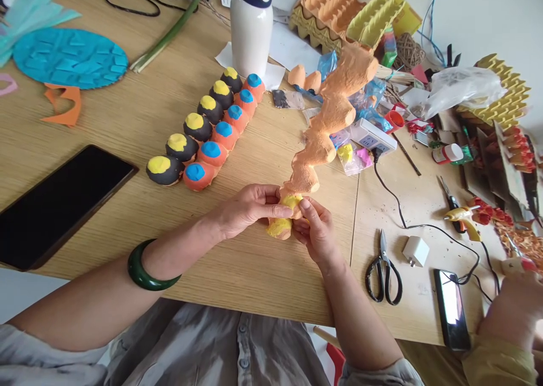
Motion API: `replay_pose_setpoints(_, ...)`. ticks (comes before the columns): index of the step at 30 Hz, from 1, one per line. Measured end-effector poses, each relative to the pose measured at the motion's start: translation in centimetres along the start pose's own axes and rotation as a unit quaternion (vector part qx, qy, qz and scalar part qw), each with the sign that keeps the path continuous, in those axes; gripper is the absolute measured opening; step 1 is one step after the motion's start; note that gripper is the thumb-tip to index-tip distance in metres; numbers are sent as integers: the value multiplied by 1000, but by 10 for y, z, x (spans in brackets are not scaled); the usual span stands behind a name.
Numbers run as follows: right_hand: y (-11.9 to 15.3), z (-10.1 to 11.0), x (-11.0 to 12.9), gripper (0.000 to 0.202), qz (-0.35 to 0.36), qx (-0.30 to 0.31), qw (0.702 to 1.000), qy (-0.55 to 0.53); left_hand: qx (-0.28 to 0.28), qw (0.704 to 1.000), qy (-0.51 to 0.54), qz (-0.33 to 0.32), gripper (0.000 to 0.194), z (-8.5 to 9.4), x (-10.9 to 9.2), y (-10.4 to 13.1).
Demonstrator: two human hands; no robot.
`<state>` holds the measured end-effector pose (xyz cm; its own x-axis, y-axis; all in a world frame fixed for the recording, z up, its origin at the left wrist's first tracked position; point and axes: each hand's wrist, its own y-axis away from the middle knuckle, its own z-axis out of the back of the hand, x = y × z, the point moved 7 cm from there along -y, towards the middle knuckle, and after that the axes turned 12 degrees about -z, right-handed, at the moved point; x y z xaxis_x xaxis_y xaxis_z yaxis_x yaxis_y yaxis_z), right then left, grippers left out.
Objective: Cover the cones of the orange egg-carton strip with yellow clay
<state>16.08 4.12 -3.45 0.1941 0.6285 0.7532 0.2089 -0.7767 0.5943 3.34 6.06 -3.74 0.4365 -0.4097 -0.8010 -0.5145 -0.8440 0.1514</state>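
A long orange egg-carton strip (318, 143) slants up and away from me, with yellow clay (280, 226) on the cups at its near end. My left hand (250, 208) has its fingers on the strip's near end, its thumb against the yellow clay. On the other side of the same cup, my right hand (316, 225) pinches the strip with thumb and fingers. To the left stand two finished-looking rows: black cups with yellow tops (197, 127) and orange-red cups with blue tops (224, 136).
A dark tablet (63, 202) lies at the left, a white bottle (252, 30) behind the rows. Black scissors (384, 273), a white charger (416, 251), a phone (452, 307) and a power strip (373, 136) are right. Another person's hand (524, 295) is at the far right.
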Motion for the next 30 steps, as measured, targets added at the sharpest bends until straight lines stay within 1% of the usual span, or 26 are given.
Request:
replay_pose_setpoints(4, -3, 0, -3, 53, -12, 19, 1000, -20, 2, 1000, 7, -16, 32, -2, -2, -1)
replay_pose_setpoints(7, -2, 2, -1, 55, 0, 18, 1000, -25, 7, 999, -1, -37, 28, -3, -7, -1)
replay_pose_setpoints(13, -1, 2, 1, 54, 10, 14, 1000, -21, 13, 999, -25, -43, 31, -4, -10, -1)
replay_pose_setpoints(18, -2, 2, 1, 55, 20, 7, 1000, 1, -12, 999, -38, -34, 30, -1, -6, 0)
replay_pose_setpoints(21, -1, 1, 2, 58, 21, 7, 1000, 11, -14, 999, -22, -40, 28, -1, -6, -1)
replay_pose_setpoints(23, 0, 0, 2, 58, 21, 9, 1000, 20, -21, 999, 4, -28, 27, 0, -4, -1)
replay_pose_setpoints(26, 0, 1, 2, 56, 13, 9, 999, 32, -35, 998, 46, 24, 29, 3, 2, 0)
replay_pose_setpoints(28, 0, 1, 1, 54, 4, 12, 999, 37, -27, 996, 64, 49, 31, 3, 6, 1)
replay_pose_setpoints(30, 0, 0, 0, 51, -2, 13, 999, 42, -18, 996, 67, 58, 31, 3, 7, 1)
